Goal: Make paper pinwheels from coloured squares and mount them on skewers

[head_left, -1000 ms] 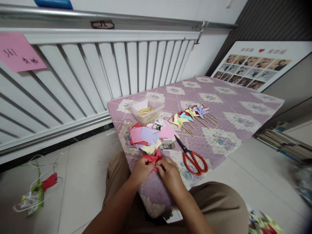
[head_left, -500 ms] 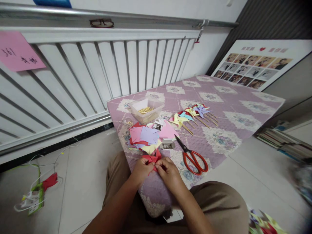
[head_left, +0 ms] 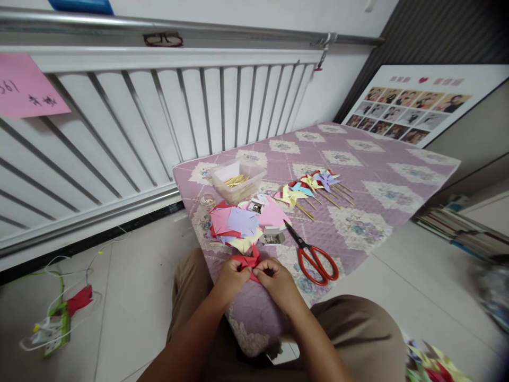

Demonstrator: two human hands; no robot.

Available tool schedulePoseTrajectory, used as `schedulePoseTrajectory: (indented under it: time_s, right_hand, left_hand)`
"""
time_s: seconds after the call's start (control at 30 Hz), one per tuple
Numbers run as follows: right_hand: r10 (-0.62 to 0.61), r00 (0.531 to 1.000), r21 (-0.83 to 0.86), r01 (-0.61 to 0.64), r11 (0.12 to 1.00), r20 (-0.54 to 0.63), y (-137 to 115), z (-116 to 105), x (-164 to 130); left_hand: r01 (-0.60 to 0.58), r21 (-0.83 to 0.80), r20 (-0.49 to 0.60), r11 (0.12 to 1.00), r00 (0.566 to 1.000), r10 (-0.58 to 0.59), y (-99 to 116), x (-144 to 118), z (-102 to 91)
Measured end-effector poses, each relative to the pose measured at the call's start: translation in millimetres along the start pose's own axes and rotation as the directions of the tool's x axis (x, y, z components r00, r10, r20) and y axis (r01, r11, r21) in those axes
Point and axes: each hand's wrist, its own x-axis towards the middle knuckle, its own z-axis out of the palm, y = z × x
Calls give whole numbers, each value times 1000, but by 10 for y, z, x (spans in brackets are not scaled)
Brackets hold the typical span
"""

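Red paper (head_left: 248,261) sits at the near edge of the quilted table (head_left: 358,175), pinched up between both hands so its flaps can be worked. Left hand (head_left: 231,279) and right hand (head_left: 278,282) are together, fingertips closed on it; exact fold probably hidden. Paper pile (head_left: 242,223) just behind, scissors (head_left: 314,257) to the right.

Paper squares (head_left: 238,223) and scissors (head_left: 314,257) crowd just beyond the hands; the quilt (head_left: 382,175) farther right lies open.

Red folded paper (head_left: 248,261); red-handled scissors (head_left: 314,257); lilac floral-patterned quilt (head_left: 358,180); pink, purple, yellow paper squares (head_left: 240,223).
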Motion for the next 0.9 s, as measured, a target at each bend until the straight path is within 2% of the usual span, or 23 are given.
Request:
schedulePoseTrajectory:
  time_s: [0.13, 0.27, 0.37, 0.47, 0.57, 0.67, 0.77, 0.9]
  right_hand:
    - [27, 999, 28, -26, 999, -28, 19, 12, 7]
    - [78, 996, 154, -72, 985, -32, 25, 28, 14]
    - [121, 993, 242, -119, 963, 7, -11, 18, 18]
    - [128, 986, 338, -156, 928, 106, -57, -13, 25]
    - [136, 972, 351, -196, 915, 190, -61, -44, 36]
    - [180, 961, 351, -246, 904, 209, -19, -62, 44]
    - [146, 964, 379, -223, 898, 220, 31, -72, 42]
    - [109, 968, 406, -195, 893, 224, 96, -66, 31]
  left_hand:
    - [14, 8, -1, 1000, 1000, -14, -5, 6, 1]
    - [29, 20, -2, 999, 1000, -29, 13, 5, -6]
    - [46, 28, -2, 999, 999, -46, 32, 0, -5]
    - [53, 28, -2, 998, 999, -53, 42, -2, 10]
    - [51, 26, -14, 998, 999, -51, 42, 1, 36]
    - [39, 18, -20, 999, 999, -39, 23, 16, 66]
    - [71, 4, -44, 997, 997, -71, -11, 43, 97]
    - [48, -43, -40, 998, 998, -50, -43, 63, 130]
